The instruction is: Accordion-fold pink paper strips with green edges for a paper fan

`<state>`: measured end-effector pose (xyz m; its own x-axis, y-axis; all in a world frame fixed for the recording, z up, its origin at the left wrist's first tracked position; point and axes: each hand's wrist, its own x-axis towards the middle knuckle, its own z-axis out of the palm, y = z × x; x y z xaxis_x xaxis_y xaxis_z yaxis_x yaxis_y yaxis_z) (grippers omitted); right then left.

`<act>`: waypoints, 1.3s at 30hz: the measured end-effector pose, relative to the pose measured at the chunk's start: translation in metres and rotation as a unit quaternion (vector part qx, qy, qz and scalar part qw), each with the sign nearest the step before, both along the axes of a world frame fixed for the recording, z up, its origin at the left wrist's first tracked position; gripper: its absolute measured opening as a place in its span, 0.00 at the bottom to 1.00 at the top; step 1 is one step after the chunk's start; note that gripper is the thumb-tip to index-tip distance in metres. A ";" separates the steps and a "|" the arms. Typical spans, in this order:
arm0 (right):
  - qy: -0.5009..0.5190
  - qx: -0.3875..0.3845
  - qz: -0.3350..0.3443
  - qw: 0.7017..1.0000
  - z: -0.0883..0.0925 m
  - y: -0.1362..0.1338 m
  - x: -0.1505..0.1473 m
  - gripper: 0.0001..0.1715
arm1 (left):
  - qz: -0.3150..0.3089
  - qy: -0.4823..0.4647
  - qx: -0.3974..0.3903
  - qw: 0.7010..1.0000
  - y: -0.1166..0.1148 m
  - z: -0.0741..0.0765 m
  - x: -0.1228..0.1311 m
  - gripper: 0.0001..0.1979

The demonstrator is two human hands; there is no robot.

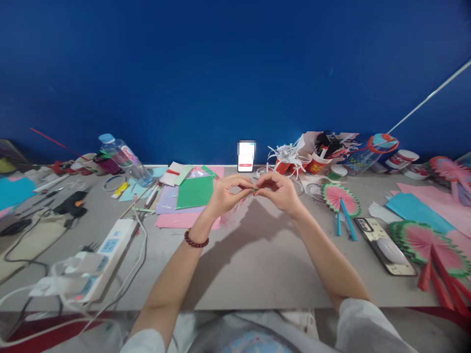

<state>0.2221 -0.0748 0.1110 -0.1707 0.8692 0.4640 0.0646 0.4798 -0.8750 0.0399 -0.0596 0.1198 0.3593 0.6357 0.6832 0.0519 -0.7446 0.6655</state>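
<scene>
Both arms reach forward from the bottom of the view, bare from the elbows, converging toward the centre. The left hand point(225, 194) is raised, wrist bent slightly, a dark red bead bracelet point(196, 240) around it. Its fingers point(246, 182) curl inward, thumb and forefinger pinched together. The right hand point(280, 190) comes in from the other side, knuckles up, fingers bent in the same pinch. The fingertips of both hands meet, touching at the middle. White sleeves show at both elbows.
</scene>
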 end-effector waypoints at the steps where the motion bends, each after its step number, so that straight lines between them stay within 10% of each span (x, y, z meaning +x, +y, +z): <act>1: 0.003 0.002 0.000 1.000 0.000 0.000 0.000 0.14 | -0.005 -0.006 -0.004 1.000 0.000 0.000 0.000 0.02; 39: -0.081 -0.021 -0.090 0.992 0.005 -0.001 0.000 0.06 | 0.097 0.161 -0.094 0.978 -0.015 0.005 0.006 0.06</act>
<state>0.2223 -0.0762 0.1156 -0.0792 0.9107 0.4054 0.2876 0.4102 -0.8655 0.0463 -0.0743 0.1249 0.3969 0.8169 0.4185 0.4101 -0.5657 0.7154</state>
